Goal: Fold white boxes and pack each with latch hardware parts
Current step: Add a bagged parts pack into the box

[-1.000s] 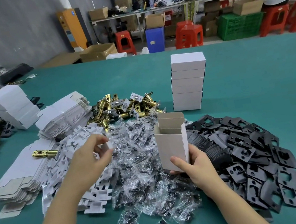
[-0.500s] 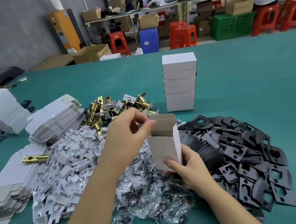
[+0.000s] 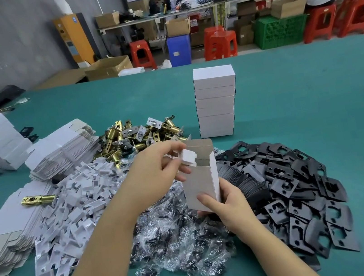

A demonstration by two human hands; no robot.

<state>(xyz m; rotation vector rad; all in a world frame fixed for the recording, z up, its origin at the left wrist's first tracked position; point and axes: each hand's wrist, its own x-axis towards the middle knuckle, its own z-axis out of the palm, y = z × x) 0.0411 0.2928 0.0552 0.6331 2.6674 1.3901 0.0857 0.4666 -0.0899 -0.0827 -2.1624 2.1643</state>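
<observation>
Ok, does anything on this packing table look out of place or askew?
One thing: a single brass latch bolt lies alone on the flat box blanks at the left, away from the main brass latch pile. The finished box stack is also slightly uneven, its upper boxes offset from the lower ones. Otherwise the parts sit in sorted heaps.

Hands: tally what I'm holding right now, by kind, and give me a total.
1 open white box, held upright in the right hand
1 white insert piece, pinched by the left hand at the box's open top
Total: 2 things
</observation>
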